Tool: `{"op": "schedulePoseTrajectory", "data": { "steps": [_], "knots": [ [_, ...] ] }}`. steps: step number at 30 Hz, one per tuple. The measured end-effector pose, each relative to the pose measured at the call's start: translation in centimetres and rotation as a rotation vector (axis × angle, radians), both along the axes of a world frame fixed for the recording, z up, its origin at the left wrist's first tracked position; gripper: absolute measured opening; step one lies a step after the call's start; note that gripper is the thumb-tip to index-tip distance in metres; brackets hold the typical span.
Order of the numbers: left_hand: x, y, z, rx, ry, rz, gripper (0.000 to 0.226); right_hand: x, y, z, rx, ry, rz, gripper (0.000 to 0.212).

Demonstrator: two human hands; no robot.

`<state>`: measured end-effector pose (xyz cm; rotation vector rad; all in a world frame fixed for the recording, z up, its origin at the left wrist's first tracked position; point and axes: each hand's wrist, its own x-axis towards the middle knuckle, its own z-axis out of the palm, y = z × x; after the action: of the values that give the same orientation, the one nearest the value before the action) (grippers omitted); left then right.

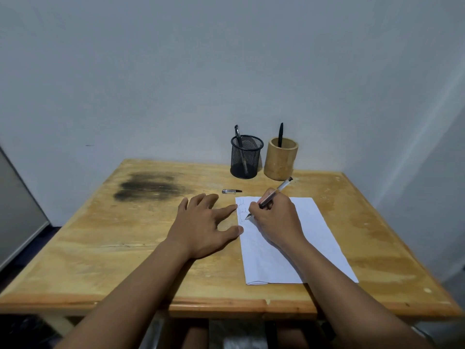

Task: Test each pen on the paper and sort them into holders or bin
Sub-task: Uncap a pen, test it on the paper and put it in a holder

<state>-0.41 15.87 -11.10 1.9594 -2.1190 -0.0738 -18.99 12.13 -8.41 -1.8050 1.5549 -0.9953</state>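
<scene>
My right hand (275, 217) grips a clear-barrelled pen (281, 187), its tip touching the upper left of a white sheet of paper (309, 233) beside several faint scribbles. My left hand (203, 225) lies flat on the table, fingers spread, fingertips on the paper's left edge. A pen cap (231, 191) rests on the table just beyond the paper. At the back stand a black mesh holder (245, 159) with one black pen (237, 136) and a bamboo holder (280, 159) with another black pen (280, 134).
The wooden table (125, 248) has a dark scorch-like stain (148, 186) at the back left. A pale wall rises right behind the holders. A grey panel (15, 212) stands at the far left. No bin is in view.
</scene>
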Motion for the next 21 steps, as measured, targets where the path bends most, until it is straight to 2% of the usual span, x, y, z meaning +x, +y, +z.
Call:
{"op": "schedulePoseTrajectory", "data": {
  "steps": [16, 21],
  "knots": [
    [0.04, 0.00, 0.04, -0.002, -0.007, 0.000, 0.072, 0.03, -0.46, -0.52, -0.044, 0.010, -0.051, 0.016],
    [0.07, -0.02, 0.07, 0.005, -0.013, 0.004, 0.072, 0.11, -0.37, -0.19, 0.022, -0.016, 0.006, 0.016]
  ]
}}
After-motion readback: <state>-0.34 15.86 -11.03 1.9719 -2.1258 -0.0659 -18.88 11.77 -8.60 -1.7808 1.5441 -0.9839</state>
